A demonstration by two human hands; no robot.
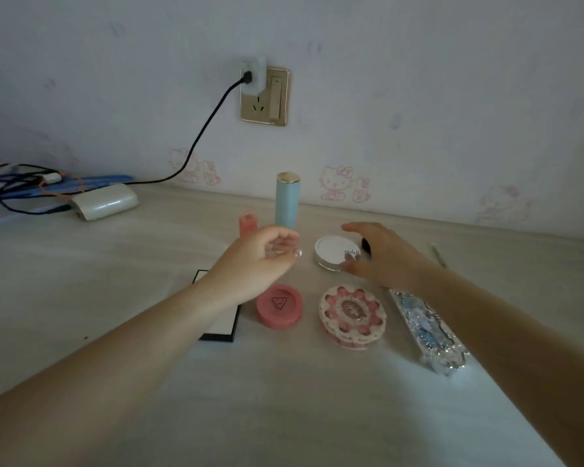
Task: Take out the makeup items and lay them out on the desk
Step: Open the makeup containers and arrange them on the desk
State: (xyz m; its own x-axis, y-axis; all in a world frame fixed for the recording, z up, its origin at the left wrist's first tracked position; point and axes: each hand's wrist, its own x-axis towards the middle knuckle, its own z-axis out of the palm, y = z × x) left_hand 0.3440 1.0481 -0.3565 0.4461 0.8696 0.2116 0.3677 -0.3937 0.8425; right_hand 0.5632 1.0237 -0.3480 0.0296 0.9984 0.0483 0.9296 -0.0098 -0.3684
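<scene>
Makeup items lie on the pale desk [284, 399]. A tall blue tube [287, 203] stands upright at the back, with a small pink lipstick [248, 224] to its left. My left hand [260, 261] hovers just in front of the tube, fingers loosely curled, holding nothing. My right hand [381, 254] arches over a white round compact [331, 252], thumb at its front rim; a small black item [365, 246] shows under the palm. Nearer me are a pink round compact [279, 306], an ornate cream-and-pink round case [352, 318], a glittery long case [429, 332] and a flat white black-edged box [221, 326].
A white power bank [105, 201] and a tangle of cables [24, 183] sit at the back left. A black cord runs up to the wall socket [265, 96]. A thin stick [438, 255] lies at the right near the wall.
</scene>
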